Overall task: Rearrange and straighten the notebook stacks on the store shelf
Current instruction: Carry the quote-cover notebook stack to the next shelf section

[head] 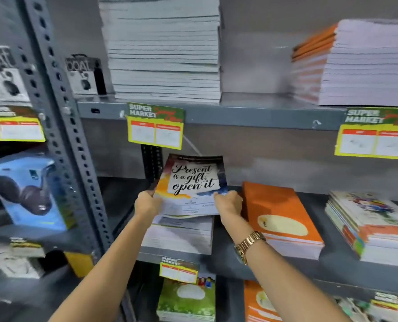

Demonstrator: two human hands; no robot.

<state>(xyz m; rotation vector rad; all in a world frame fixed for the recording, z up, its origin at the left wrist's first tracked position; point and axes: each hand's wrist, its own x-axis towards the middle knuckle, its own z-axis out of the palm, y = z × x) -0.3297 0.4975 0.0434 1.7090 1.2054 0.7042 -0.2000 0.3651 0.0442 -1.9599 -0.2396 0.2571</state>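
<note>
A notebook with the words "Present is a gift, open it" on its cover is tilted up off a low stack of notebooks on the middle shelf. My left hand grips its lower left corner. My right hand, with a gold watch on the wrist, grips its lower right corner. Right of that stack lies an orange-covered stack, touching or nearly touching my right hand. A colourful stack sits further right, slightly fanned out.
The upper shelf carries a tall grey-edged stack and an orange-spined stack. Yellow price tags hang from the shelf edges. A slotted steel upright divides off boxed earphones on the left. Green and orange notebooks lie below.
</note>
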